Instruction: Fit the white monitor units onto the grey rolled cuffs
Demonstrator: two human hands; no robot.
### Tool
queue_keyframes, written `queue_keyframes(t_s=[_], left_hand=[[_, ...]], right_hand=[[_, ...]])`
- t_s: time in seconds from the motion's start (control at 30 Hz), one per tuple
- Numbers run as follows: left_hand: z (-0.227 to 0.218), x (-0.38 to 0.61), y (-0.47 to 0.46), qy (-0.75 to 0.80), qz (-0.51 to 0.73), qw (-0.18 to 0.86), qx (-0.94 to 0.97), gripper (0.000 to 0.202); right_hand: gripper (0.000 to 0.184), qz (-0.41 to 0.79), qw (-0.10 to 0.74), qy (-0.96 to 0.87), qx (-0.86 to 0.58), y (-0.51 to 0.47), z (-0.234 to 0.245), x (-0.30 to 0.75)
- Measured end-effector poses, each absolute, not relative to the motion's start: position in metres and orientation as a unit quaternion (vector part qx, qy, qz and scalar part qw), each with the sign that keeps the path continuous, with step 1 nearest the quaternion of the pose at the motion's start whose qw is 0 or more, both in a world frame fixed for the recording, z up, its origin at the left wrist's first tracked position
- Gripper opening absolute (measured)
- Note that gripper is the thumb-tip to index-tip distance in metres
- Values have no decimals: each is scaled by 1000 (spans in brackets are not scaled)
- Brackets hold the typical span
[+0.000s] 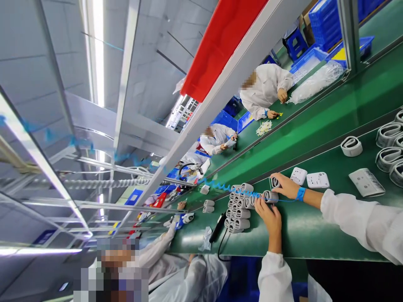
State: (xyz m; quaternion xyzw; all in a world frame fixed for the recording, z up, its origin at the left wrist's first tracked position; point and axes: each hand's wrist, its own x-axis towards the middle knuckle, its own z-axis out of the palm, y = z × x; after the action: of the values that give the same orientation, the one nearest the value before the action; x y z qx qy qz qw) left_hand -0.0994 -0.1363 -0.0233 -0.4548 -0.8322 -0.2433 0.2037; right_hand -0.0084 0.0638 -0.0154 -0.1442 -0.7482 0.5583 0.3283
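Note:
My right hand (285, 187), with a blue strap (301, 193) on its wrist, has its fingers curled round a rolled grey cuff (275, 183). Just below it in the head view, my left hand (268, 214) has its fingertips at the edge of a cluster of rolled cuffs (238, 213). Another rolled grey cuff (270, 196) sits between its fingers and thumb, partly covered. Several rolled cuffs stand close together in that cluster, their spiral ends showing. Beside my right hand lie two white boxy units (298, 176) on the green bench (302, 228).
A flat grey piece (367, 183), a single rolled cuff (351, 146) and more rolled cuffs (390, 133) lie at right. A blue coiled cord (217, 184) crosses the view. A black tool (218, 228) lies past the cluster. Co-workers (266, 90) sit across and alongside.

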Motion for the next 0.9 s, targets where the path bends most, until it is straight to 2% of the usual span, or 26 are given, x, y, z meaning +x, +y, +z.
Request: queue_keyframes(t_s=[0.17, 0.23, 0.37, 0.5, 0.7, 0.9], left_hand=[[-26, -107, -142, -829, -258, 241, -435, 43], [-25, -109, -142, -824, -260, 247, -438, 38], [-22, -112, -144, -813, -259, 250, -457, 35], [-22, -116, -147, -809, -255, 251, -467, 34], [-21, -120, -152, -804, -247, 239, -485, 30], [-16, -110, -148, -814, -265, 246, -455, 31]], right_hand=[[79, 512, 360, -760, -175, 61, -21, -14], [75, 490, 395, -760, -163, 58, -13, -10], [55, 456, 453, -763, -61, 44, 7, 4], [58, 490, 393, -778, 7, 23, 4, 7], [64, 520, 244, -817, -39, 15, -20, -7], [45, 583, 267, -766, -48, 23, -16, -4]])
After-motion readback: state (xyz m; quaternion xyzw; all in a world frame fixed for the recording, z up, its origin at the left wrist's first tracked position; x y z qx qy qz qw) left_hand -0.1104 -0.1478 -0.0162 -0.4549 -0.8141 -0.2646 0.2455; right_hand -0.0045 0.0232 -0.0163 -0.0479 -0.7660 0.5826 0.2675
